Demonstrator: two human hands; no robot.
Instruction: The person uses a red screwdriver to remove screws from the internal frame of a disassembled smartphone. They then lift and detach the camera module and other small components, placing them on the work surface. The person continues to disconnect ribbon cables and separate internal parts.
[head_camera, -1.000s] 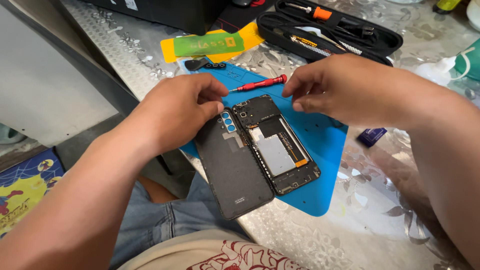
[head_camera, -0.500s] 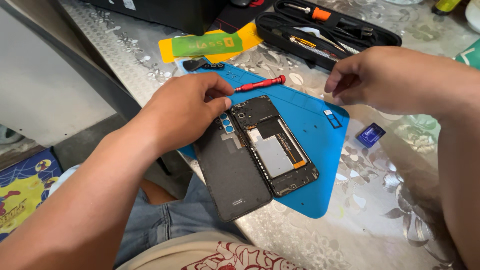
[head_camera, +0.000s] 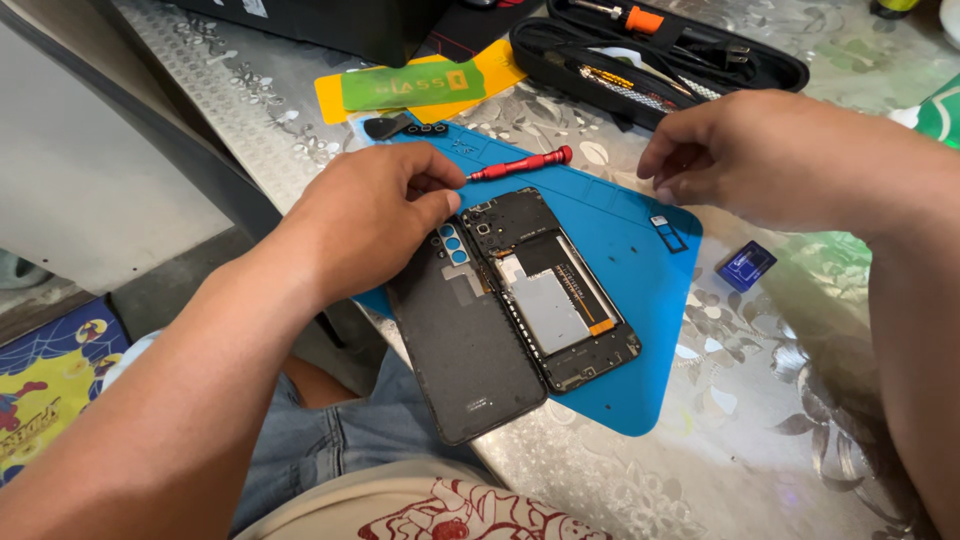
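Opened smartphone (head_camera: 545, 290) lies on the blue mat (head_camera: 640, 390), its back cover (head_camera: 465, 345) overhanging the tabletop (head_camera: 700, 470) edge; could slip off. Left hand (head_camera: 375, 215) pinches red screwdriver (head_camera: 520, 165) just behind phone; tip may gouge board. Right hand (head_camera: 770, 150), beyond phone, loosely curled, empty.

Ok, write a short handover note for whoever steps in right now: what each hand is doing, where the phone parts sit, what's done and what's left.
Left hand: fingers pinch the red screwdriver, tip near the top edge of the opened phone.
Right hand: hovers empty over the blue mat, fingers curled.
Back cover: off, lying beside the phone, hanging partly over the table edge.
Tool case: open behind the mat. A small blue part lies off the mat, to its right.
Done: cover removed, insides exposed.
Left: inner plate is not yet lifted.
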